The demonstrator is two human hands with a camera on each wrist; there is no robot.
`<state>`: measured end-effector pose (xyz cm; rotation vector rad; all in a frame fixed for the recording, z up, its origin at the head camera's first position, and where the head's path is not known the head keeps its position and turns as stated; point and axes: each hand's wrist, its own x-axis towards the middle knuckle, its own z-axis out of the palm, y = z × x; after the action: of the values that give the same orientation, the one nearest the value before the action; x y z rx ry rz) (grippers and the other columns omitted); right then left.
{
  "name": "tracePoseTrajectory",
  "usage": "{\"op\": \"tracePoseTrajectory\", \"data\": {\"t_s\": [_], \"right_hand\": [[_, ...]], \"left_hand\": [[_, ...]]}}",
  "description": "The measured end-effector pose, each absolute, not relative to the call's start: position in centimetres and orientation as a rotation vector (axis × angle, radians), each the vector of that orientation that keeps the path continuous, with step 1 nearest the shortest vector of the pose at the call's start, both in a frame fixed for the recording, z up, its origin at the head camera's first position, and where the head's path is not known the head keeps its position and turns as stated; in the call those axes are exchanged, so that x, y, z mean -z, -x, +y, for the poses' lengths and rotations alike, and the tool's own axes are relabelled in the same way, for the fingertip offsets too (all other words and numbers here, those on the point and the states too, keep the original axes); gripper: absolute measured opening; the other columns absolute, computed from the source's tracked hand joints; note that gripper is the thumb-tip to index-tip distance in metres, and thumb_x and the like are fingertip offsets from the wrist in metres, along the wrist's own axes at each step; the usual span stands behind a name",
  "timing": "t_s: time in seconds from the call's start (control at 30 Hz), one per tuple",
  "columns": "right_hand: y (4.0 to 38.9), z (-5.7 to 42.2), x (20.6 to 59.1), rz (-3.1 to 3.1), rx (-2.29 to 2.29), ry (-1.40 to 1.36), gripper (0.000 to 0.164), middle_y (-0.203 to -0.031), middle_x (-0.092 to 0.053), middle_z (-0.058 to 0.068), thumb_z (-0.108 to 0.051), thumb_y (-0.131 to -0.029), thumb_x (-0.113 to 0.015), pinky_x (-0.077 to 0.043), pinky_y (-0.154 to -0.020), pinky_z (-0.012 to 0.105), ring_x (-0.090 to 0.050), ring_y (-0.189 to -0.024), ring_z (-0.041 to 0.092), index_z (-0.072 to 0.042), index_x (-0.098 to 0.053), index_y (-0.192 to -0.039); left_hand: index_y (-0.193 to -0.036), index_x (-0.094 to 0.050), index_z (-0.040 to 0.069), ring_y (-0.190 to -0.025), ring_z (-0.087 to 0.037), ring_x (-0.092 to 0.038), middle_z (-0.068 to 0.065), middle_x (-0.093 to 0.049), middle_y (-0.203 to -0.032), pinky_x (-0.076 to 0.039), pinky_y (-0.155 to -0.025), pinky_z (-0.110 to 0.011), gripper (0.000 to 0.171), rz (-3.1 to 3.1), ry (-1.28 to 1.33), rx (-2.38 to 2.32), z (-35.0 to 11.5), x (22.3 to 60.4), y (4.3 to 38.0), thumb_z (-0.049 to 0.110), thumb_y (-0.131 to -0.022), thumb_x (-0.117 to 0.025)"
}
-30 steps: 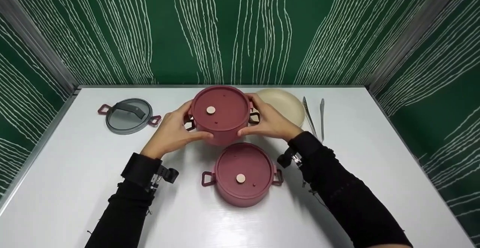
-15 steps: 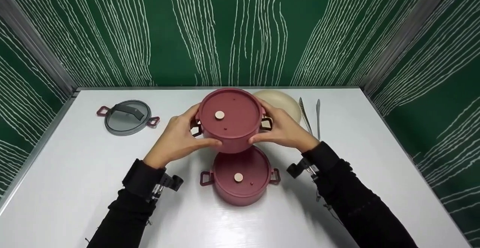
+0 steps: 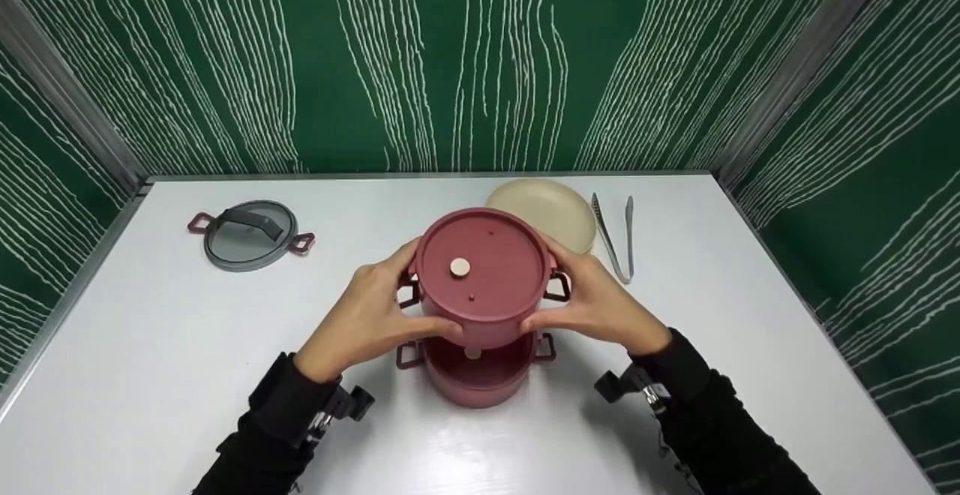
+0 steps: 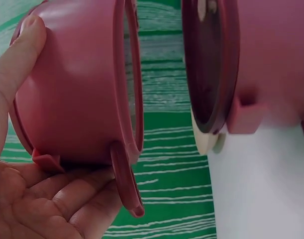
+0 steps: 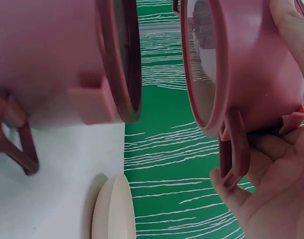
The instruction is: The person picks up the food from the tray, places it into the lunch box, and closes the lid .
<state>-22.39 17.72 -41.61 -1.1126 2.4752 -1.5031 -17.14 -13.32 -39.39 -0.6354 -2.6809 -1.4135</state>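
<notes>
Both hands hold up a round red pot (image 3: 484,262) with a flat top bearing a pale knob and loop handles at its sides. My left hand (image 3: 375,315) grips its left side, thumb on the front wall, fingers underneath the handle area. On the opposite side, my right hand (image 3: 604,304) grips it likewise. A second, similar red pot (image 3: 478,396) stands on the table below, its top partly hidden by the raised one. Both wrist views show a gap between the held pot (image 4: 77,89) and the lower pot (image 5: 42,59).
At the back left lies a grey glass lid (image 3: 247,240) with red side handles and a dark grip. A cream plate (image 3: 544,206) is behind the pots, with metal tongs (image 3: 626,274) to its right. Green walls enclose the white table (image 3: 150,375).
The held pot has come nearer and slightly right, from behind the standing pot to above it, covering much of its top. Both hands moved with it. The standing pot stayed put.
</notes>
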Motion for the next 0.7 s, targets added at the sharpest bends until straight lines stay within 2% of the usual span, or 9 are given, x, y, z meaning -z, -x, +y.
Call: {"op": "tracePoseTrajectory", "data": {"t_s": [0.13, 0.4, 0.7], "right_hand": [[21.3, 18.2, 42.3, 2.510, 1.467, 1.108, 0.119, -0.146, -0.070, -0.002, -0.030, -0.070, -0.101, -0.050, -0.118, 0.046, -0.071, -0.121, 0.017, -0.020, -0.036, -0.169], [19.9, 18.5, 43.7, 2.517, 1.428, 1.081, 0.122, -0.135, -0.076, -0.004, -0.033, -0.070, -0.100, -0.054, -0.114, 0.036, -0.073, -0.118, 0.013, -0.020, -0.032, -0.170], [19.3, 18.5, 44.7, 2.533, 1.412, 1.075, 0.124, -0.143, -0.072, -0.001, -0.032, -0.069, -0.101, -0.054, -0.114, 0.037, -0.072, -0.120, 0.013, -0.020, -0.031, -0.171]], "left_hand": [[-0.162, -0.046, 0.024, -0.134, -0.016, -0.068, 0.006, -0.067, -0.149, -0.057, -0.113, -0.037, 0.108, -2.667, 0.677, 1.422, -13.0, 40.0, 16.3, 0.052, -0.071, -0.098], [-0.163, -0.045, 0.024, -0.133, -0.016, -0.069, 0.005, -0.066, -0.151, -0.058, -0.112, -0.037, 0.110, -2.672, 0.678, 1.434, -12.9, 41.7, 15.2, 0.052, -0.071, -0.098], [-0.162, -0.046, 0.023, -0.130, -0.015, -0.070, 0.005, -0.068, -0.149, -0.059, -0.110, -0.036, 0.109, -2.645, 0.709, 1.450, -12.7, 42.7, 14.7, 0.052, -0.071, -0.098]]}}
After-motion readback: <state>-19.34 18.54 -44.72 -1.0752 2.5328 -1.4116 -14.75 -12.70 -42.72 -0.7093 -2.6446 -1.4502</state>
